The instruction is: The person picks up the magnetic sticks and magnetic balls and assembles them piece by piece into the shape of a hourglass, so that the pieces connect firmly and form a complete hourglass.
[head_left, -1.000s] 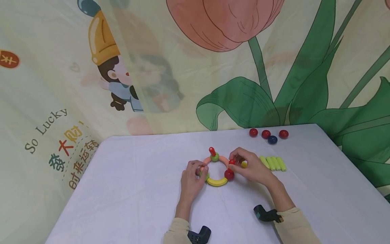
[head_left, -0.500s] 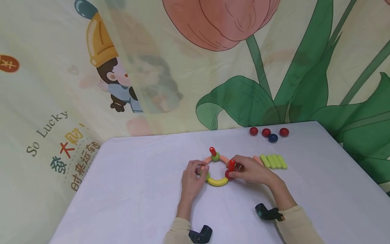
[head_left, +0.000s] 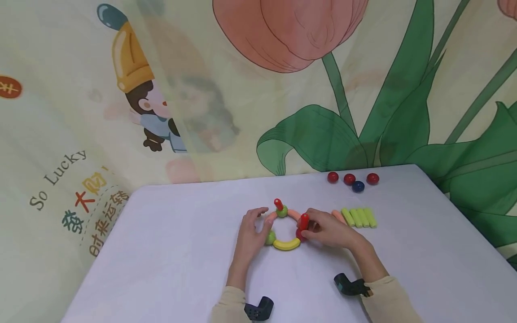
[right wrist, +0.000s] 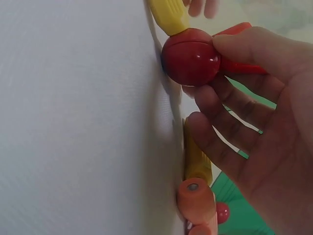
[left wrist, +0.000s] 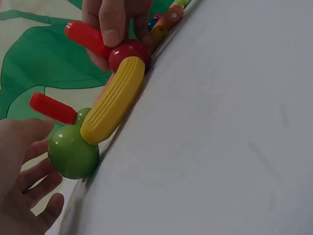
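Right hand [head_left: 329,231] pinched the red peg [head_left: 304,221] standing on the red ball [head_left: 300,233], thumb on top, fingers curled behind; likely steadying the peg upright on that joint. Left hand [head_left: 251,233] was relaxed and spread, holding nothing, fingertips just beside the green ball [head_left: 269,237] at the ring's left; looked like a brace, though actual contact couldn't be confirmed from the wrist view.

Ring [head_left: 286,228] sat mid-table: yellow arc [head_left: 286,244] at the near side linking green and red balls, orange arcs at the far side, second green ball with its own red peg [head_left: 278,204] at the back.

Clearance: near side of the table [head_left: 181,251] was bare cloth, plenty of room to pull back. Right of the right hand, green sticks [head_left: 360,217] plus an orange one lay near, so a sideways sweep was tight. Loose balls [head_left: 352,180] sat close to the far edge, well apart from the ring. Backdrop rose right behind that edge.
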`<action>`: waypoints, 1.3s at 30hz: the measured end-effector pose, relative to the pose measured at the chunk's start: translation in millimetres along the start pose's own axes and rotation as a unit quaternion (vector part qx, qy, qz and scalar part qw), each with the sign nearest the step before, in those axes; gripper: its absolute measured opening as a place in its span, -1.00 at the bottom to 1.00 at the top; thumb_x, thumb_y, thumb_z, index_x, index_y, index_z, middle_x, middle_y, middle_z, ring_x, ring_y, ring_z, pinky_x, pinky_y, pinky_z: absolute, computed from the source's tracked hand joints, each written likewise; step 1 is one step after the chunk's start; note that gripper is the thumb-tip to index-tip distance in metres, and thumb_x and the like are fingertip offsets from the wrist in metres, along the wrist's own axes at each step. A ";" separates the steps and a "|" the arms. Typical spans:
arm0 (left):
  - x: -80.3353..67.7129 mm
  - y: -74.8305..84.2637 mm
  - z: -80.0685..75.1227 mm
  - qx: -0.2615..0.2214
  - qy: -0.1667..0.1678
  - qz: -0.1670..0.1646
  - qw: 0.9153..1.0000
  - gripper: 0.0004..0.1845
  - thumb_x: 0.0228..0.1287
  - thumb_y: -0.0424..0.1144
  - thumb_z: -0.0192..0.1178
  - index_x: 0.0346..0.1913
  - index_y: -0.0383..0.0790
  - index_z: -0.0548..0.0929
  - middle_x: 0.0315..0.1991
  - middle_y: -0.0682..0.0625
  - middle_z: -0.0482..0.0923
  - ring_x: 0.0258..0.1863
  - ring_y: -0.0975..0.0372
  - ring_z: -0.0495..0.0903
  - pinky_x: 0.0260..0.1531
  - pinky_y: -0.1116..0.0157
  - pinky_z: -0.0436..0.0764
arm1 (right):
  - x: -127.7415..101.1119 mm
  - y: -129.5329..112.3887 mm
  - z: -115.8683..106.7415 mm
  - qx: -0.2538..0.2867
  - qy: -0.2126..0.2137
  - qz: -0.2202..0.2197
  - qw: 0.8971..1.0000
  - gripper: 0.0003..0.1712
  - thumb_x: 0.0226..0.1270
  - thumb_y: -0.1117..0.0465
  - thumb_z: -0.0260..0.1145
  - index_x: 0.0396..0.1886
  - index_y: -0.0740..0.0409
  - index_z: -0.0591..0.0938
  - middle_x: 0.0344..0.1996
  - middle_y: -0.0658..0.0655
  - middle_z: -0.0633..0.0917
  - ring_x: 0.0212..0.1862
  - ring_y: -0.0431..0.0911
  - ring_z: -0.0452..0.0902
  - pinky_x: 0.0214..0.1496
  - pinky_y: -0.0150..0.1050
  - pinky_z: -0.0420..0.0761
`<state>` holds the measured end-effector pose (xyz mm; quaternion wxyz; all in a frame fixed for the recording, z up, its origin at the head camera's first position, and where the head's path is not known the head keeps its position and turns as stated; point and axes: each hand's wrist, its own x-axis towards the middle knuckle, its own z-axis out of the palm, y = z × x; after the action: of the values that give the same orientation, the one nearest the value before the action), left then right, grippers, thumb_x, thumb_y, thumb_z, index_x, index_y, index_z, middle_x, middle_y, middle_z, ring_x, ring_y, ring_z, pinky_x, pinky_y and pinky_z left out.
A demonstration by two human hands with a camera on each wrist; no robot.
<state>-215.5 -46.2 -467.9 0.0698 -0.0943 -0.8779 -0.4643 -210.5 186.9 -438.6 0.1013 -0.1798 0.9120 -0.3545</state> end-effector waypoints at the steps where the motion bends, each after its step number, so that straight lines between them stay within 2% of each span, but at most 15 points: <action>1: 2.5 0.8 -1.2 0.006 -0.013 0.004 1.000 -0.57 0.28 -0.01 0.17 0.18 -0.02 0.49 0.12 0.05 0.49 0.13 0.15 0.43 0.11 0.09 0.47 | -0.4 -0.6 1.5 -0.002 0.000 0.003 1.000 -0.75 0.18 0.13 0.36 -0.17 0.01 0.54 -0.32 -0.08 0.59 -0.24 -0.18 0.47 -0.23 -0.41 0.54; 6: 19.9 8.7 -5.8 0.035 -0.078 0.034 0.996 -0.53 0.28 -0.10 0.19 0.23 -0.09 0.45 0.15 -0.03 0.48 0.17 0.09 0.42 0.17 0.06 0.43 | -1.0 -3.2 5.9 -0.005 0.004 0.012 1.000 -0.73 0.17 0.12 0.36 -0.15 0.01 0.53 -0.31 -0.08 0.59 -0.23 -0.19 0.48 -0.21 -0.41 0.54; 10: 32.2 13.9 -5.9 0.068 -0.118 0.039 0.990 -0.64 0.25 -0.13 0.22 0.10 -0.09 0.53 0.08 -0.04 0.52 0.12 0.09 0.46 0.14 0.08 0.47 | 0.3 -4.6 7.8 -0.009 0.003 0.010 1.000 -0.71 0.16 0.10 0.38 -0.15 0.00 0.53 -0.30 -0.09 0.59 -0.22 -0.20 0.49 -0.21 -0.42 0.54; 13: 38.1 15.3 -5.7 0.103 -0.131 0.052 0.985 -0.74 0.26 -0.16 0.22 -0.01 -0.09 0.57 -0.04 0.00 0.56 0.03 0.13 0.51 0.05 0.13 0.52 | 1.4 -5.7 8.5 -0.014 0.004 0.006 1.000 -0.70 0.15 0.09 0.38 -0.15 -0.01 0.53 -0.30 -0.10 0.59 -0.22 -0.21 0.49 -0.22 -0.44 0.53; 17: 44.2 18.2 -7.7 0.127 -0.143 0.060 0.980 -0.80 0.29 -0.19 0.19 -0.04 -0.08 0.58 -0.12 0.02 0.56 -0.04 0.16 0.52 0.00 0.16 0.53 | 2.8 -6.6 8.3 -0.015 0.004 0.006 1.000 -0.70 0.15 0.09 0.38 -0.14 -0.01 0.54 -0.30 -0.10 0.59 -0.22 -0.22 0.48 -0.21 -0.43 0.53; 23: 52.6 23.3 -7.7 0.137 -0.168 0.032 0.976 -0.78 0.31 -0.15 0.16 -0.04 -0.10 0.55 -0.14 0.03 0.55 -0.11 0.19 0.52 -0.04 0.22 0.54 | 3.5 -6.1 6.6 -0.011 0.006 0.007 1.000 -0.70 0.15 0.09 0.39 -0.14 -0.02 0.53 -0.31 -0.10 0.59 -0.22 -0.22 0.49 -0.19 -0.41 0.55; 27: 52.6 21.5 -7.0 0.114 -0.175 0.015 0.978 -0.72 0.31 -0.13 0.17 0.03 -0.10 0.53 -0.07 0.00 0.56 -0.07 0.17 0.54 -0.02 0.20 0.54 | 3.4 -5.1 6.4 -0.008 0.006 0.007 1.000 -0.69 0.15 0.09 0.39 -0.14 -0.01 0.53 -0.31 -0.10 0.59 -0.22 -0.22 0.50 -0.17 -0.38 0.57; 32: 41.1 12.6 -8.0 0.075 -0.168 0.004 0.983 -0.60 0.32 -0.10 0.14 0.18 -0.11 0.47 -0.01 -0.03 0.55 -0.06 0.17 0.53 -0.03 0.18 0.53 | -0.4 -4.7 3.3 -0.004 0.007 0.020 1.000 -0.70 0.13 0.13 0.40 -0.15 0.00 0.54 -0.32 -0.09 0.59 -0.23 -0.20 0.49 -0.17 -0.35 0.58; 39: 27.2 2.9 -10.4 0.051 -0.147 -0.015 0.988 -0.70 0.35 -0.07 0.10 0.05 -0.10 0.58 -0.12 0.03 0.57 -0.20 0.26 0.51 -0.21 0.31 0.50 | -4.9 2.3 -3.4 0.034 -0.007 -0.011 0.999 -0.69 0.16 0.17 0.38 -0.09 0.04 0.55 -0.30 -0.07 0.59 -0.24 -0.17 0.48 -0.21 -0.39 0.54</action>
<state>-240.9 -50.4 -454.0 -0.0622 -0.1442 -0.9026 -0.4008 -207.7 192.5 -437.4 0.1095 -0.1890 0.8965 -0.3856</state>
